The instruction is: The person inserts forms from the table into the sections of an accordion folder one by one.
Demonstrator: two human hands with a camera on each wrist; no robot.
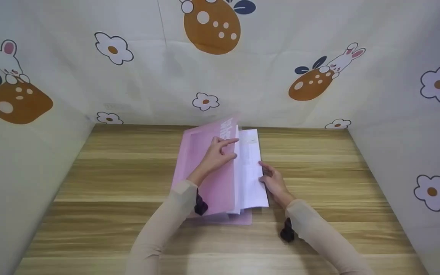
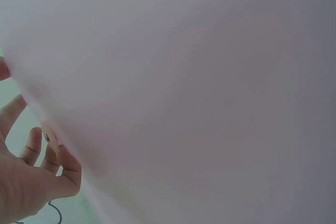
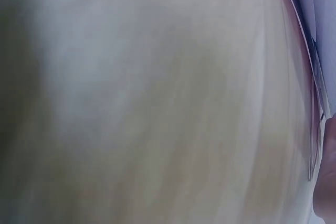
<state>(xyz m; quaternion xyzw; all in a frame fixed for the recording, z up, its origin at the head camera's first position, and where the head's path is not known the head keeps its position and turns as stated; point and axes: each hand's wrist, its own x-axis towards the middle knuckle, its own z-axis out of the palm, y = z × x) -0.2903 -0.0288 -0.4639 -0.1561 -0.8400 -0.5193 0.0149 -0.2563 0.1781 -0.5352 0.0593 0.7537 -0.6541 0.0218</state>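
A pink folder (image 1: 204,172) with white lettering near its top edge lies on the table, its front cover lifted at a slant. White papers (image 1: 252,172) stick out past the cover on the right. My left hand (image 1: 216,154) reaches across the outside of the cover, thumb and index finger bent at its free edge. In the left wrist view, the pale pink cover (image 2: 194,98) fills most of the frame, with curled fingers (image 2: 68,171) at its edge. My right hand (image 1: 275,185) pinches the right edge of the papers. Only part of that hand (image 3: 326,177) shows in the right wrist view.
The wood-grain table (image 1: 120,172) extends on both sides of the folder. A pale curtain (image 1: 159,76) printed with rabbits, orange fruit and flowers encloses the back and sides. Dark straps (image 1: 287,231) hang at the wrists.
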